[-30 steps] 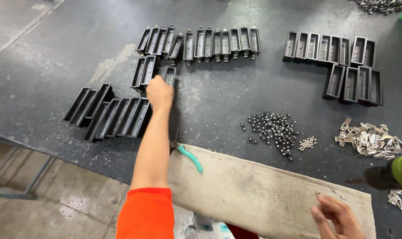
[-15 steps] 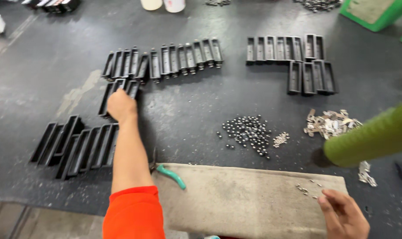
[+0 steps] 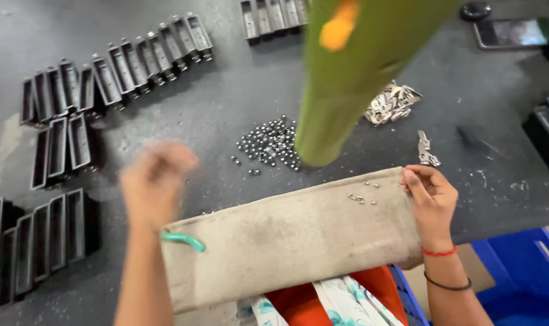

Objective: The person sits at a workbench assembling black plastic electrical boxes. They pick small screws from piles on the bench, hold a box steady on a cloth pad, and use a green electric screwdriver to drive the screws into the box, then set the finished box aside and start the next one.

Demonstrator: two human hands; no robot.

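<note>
The left hand [image 3: 155,181] hangs blurred above the near-left corner of the beige pad [image 3: 286,241]. Its grip looks loosely curled, but the blur hides whether it holds anything, so I cannot tell. Just beneath the wrist a teal-handled tool [image 3: 184,239] pokes out over the pad's edge. The right hand [image 3: 430,202] rests on the pad's far-right corner, fingers folded narrow on the edge, pinching nothing that shows. A few tiny metal bits [image 3: 360,197] lie loose on the pad just beside those fingers.

Beyond the pad, on the dark counter [image 3: 226,115], sits a cluster of steel balls [image 3: 268,143], a heap of small silver parts [image 3: 392,104] and one stray silver part [image 3: 427,151]. Rows of black metal channels [image 3: 114,75] stand at the far left. A green sleeve [image 3: 353,72] of another person reaches across, ending right over the balls.

The likely trouble: the sleeve could sweep the balls, and they would roll off. A tug on the pad could scatter the tiny bits. The left hand's quick swing could knock the tool over the edge.
</note>
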